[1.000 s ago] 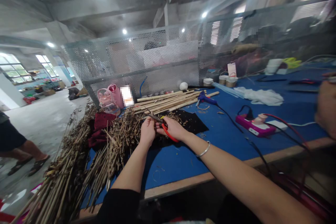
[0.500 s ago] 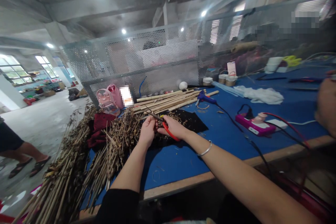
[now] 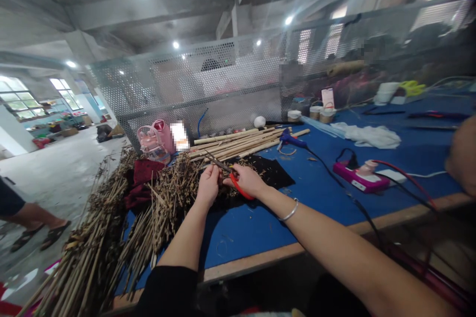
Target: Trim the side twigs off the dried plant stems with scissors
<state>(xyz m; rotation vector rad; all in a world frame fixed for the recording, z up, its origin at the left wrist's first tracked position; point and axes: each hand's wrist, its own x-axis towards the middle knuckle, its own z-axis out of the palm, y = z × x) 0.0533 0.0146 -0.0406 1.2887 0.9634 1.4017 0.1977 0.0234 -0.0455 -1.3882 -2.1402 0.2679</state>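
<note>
My right hand (image 3: 248,181) grips a pair of scissors (image 3: 240,187) by orange-red handles, the dark blades pointing up and left. Just left of it, my left hand (image 3: 208,184) is closed, its fingertips pinched together close to the blades. What sits in that pinch is too small to make out. A black cloth (image 3: 275,171) strewn with dry plant scraps lies under and behind both hands. Dried brown plant stalks (image 3: 167,193) are heaped against my left forearm.
Pale wooden sticks (image 3: 238,141) lie behind my hands, near a blue glue gun (image 3: 292,139). A magenta power strip (image 3: 362,178) with cables sits to the right. White gloves (image 3: 372,134) lie farther back. A perforated metal screen (image 3: 208,84) borders the blue table (image 3: 253,233). A person's legs (image 3: 33,215) show at left.
My hands stay nearly in place, with a slight shift of the right fingers on the scissors. At the right edge, another person's arm has moved a little.
</note>
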